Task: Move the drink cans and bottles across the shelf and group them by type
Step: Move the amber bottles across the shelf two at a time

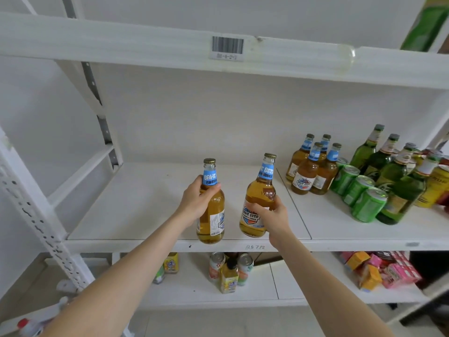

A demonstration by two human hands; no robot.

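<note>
My left hand point(195, 203) grips an amber beer bottle with a blue neck label point(211, 215) around its shoulder. My right hand point(269, 215) holds a second amber bottle point(258, 190) of the same kind by its belly. Both bottles hang upright over the front edge of the white middle shelf point(145, 203). Further right on the shelf stand several more amber bottles point(311, 166), a row of green cans point(357, 190), several green glass bottles point(388, 178) and yellow cans point(435, 188) at the far right.
The upper shelf rail point(170, 47) with a barcode label point(227, 47) runs overhead. A white perforated upright point(36, 210) stands at left. The lower shelf holds small cans and a yellow bottle point(228, 276) and pink and orange cartons point(381, 271).
</note>
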